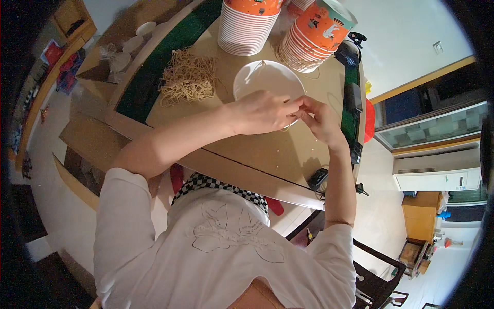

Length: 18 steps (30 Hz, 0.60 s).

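Observation:
A white paper bucket point(265, 77) stands on the table with its round mouth facing up and a bit of cord at its far rim. My left hand point(265, 110) reaches across the near side of the mouth, its fingers closed in a pinch. At the right rim, the fingertips of my right hand point(320, 118) are pinched together and meet those of the left. Whatever lies between the fingers is too small to make out. To the left of the bucket lies a loose heap of tan cords point(189, 77).
Two tall stacks of orange-printed paper buckets, a left stack point(247, 31) and a right stack point(314, 41), stand behind. More cords lie around the right stack's base. A black adapter point(319, 179) sits near the table's right front edge. Open cardboard boxes point(92, 136) stand at the left.

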Available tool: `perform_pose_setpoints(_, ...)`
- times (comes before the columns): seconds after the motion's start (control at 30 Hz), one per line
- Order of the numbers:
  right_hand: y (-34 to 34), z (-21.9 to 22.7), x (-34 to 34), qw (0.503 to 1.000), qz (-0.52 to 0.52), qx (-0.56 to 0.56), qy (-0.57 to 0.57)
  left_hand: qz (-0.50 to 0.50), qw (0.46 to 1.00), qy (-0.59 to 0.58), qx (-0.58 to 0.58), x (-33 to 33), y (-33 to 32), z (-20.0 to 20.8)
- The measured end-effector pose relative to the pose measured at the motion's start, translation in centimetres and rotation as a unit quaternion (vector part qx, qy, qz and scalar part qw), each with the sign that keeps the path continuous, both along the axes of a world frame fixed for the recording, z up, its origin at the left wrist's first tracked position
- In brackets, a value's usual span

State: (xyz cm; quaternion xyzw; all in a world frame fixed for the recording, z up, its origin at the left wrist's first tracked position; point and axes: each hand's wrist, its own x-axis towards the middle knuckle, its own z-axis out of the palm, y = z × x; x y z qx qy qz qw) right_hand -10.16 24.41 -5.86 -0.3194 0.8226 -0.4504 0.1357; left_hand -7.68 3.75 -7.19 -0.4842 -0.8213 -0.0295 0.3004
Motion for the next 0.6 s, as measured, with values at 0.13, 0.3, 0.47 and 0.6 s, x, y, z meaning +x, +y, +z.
perform_pose_setpoints(0.13,0.0,0.0,0.5,0.989,-0.059,0.029,0.129,-0.016,0.997,-0.041,0.067,0.0,-0.2,-0.7)
perform_pose_setpoints(0.3,-0.4,0.5,1.0,0.987,-0.045,0.043,0.150,-0.036,0.992,-0.059,0.108,0.0,0.1,-0.7)
perform_pose_setpoints(0.47,-0.2,0.3,0.5,0.991,-0.044,0.042,0.119,-0.026,0.999,0.022,0.042,-0.2,0.5,-0.2)
perform_pose_setpoints(0.6,-0.1,0.0,0.4,0.989,-0.030,0.036,0.140,-0.023,0.999,0.024,0.026,-0.4,0.6,-0.5)
